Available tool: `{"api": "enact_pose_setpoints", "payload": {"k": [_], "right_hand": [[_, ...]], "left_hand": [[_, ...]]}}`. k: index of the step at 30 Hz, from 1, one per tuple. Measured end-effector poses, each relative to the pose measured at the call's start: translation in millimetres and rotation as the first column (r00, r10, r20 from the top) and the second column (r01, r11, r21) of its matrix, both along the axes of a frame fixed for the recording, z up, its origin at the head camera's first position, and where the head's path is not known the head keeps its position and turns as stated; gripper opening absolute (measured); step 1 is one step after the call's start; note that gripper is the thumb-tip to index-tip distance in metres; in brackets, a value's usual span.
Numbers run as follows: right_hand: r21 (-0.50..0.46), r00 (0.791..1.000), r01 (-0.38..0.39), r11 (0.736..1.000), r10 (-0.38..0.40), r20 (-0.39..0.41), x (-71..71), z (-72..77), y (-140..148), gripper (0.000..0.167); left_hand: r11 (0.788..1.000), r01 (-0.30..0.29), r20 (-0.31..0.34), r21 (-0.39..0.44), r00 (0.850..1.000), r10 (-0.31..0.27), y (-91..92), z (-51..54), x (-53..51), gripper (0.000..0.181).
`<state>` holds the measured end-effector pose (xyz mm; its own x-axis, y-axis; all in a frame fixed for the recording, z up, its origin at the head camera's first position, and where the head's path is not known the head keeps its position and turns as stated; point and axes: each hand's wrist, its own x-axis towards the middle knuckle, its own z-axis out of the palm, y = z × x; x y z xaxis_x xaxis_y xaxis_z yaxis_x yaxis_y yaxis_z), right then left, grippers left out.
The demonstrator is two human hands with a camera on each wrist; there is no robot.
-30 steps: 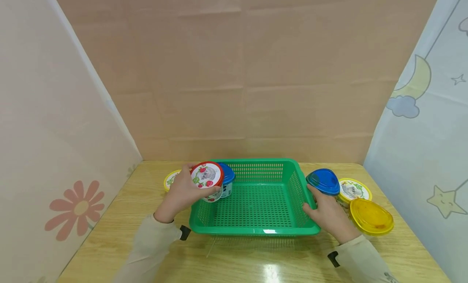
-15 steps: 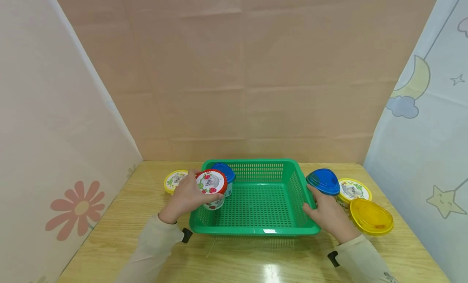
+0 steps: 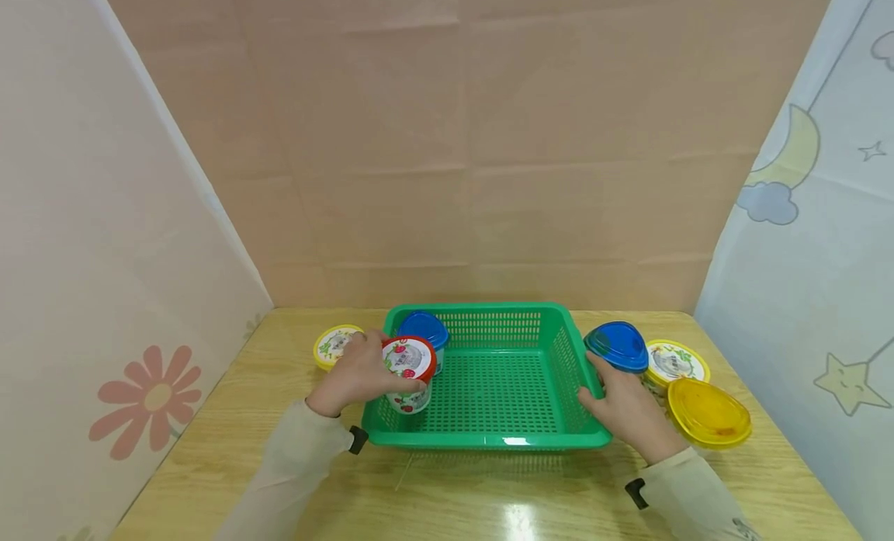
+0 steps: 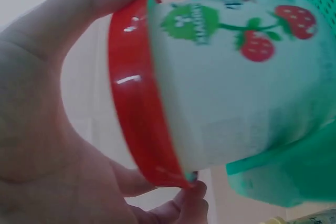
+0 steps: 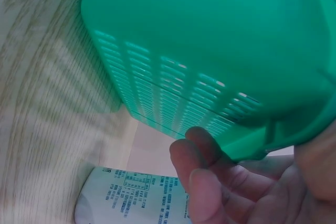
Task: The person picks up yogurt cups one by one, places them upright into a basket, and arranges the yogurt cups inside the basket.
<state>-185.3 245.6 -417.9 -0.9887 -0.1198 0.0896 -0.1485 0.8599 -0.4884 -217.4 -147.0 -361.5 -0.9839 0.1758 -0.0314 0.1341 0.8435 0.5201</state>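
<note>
The left hand (image 3: 356, 376) grips a white tub with a red lid (image 3: 410, 358) by its rim, at the left inside of a green basket (image 3: 486, 441). In the left wrist view thumb and fingers span the red lid (image 4: 137, 90), and strawberries show on the tub's side. A blue-lidded tub (image 3: 424, 328) stands in the basket's back left corner, just behind. The right hand (image 3: 626, 407) holds the basket's right rim; in the right wrist view its fingers (image 5: 202, 153) curl beneath the green rim.
Left of the basket sits a yellow-lidded tub (image 3: 337, 345), partly behind the left hand. Right of it are a blue-lidded tub (image 3: 618, 346), a tub with a white and yellow lid (image 3: 676, 362) and a yellow-lidded container (image 3: 708, 411). A papered wall (image 3: 461, 153) stands behind.
The left hand has brought the red-lidded tub down and towards the front, inside the basket's left end, uncovering more of the blue lid behind. The right hand stays at the rim.
</note>
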Motion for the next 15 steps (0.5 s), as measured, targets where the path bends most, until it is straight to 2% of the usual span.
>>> {"api": "enact_pose_setpoints", "payload": {"k": [9,15], "right_hand": [[0.003,1.000,0.008,1.000,-0.008,0.004,0.4,-0.2,-1,0.068],[-0.007,1.000,0.005,1.000,-0.005,0.017,1.2,1.4,-1,0.068]], "left_hand": [[0.993,0.062,0.114,-0.102,0.992,-0.050,8.2,2.4,-4.2,0.101],[0.980,0.117,0.139,-0.163,0.986,-0.095,11.4,-2.3,-10.2,0.098]]}}
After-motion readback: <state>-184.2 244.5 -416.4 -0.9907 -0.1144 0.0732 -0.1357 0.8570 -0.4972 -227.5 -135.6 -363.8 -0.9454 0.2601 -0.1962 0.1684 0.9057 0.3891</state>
